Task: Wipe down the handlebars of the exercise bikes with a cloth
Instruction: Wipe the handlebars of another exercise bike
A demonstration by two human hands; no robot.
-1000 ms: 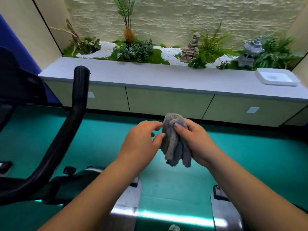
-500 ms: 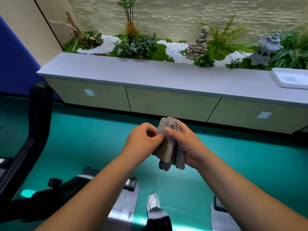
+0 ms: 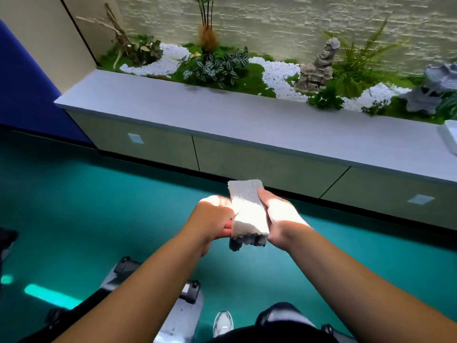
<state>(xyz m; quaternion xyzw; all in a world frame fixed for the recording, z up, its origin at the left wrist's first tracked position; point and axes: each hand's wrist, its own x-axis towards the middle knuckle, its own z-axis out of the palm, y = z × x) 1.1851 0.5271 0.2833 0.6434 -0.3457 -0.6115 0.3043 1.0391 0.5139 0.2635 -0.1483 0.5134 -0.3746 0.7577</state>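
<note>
We hold a folded grey cloth (image 3: 248,214) between both hands above the teal floor (image 3: 74,206).

Largest first: the floor fills the lower view, and a long grey-topped cabinet (image 3: 222,115) crosses behind it, its right end cut off. The bike base (image 3: 178,315) at the bottom edge is mostly hidden by our forearms; no handlebar is in view. A white shoe (image 3: 223,323) shows beside it. Our left hand (image 3: 212,219) pinches the cloth's left side, and our right hand (image 3: 284,219) wraps its right side. The cloth is a thick folded strip, glare washing out its middle, its frayed dark end hanging below our palms.
</note>
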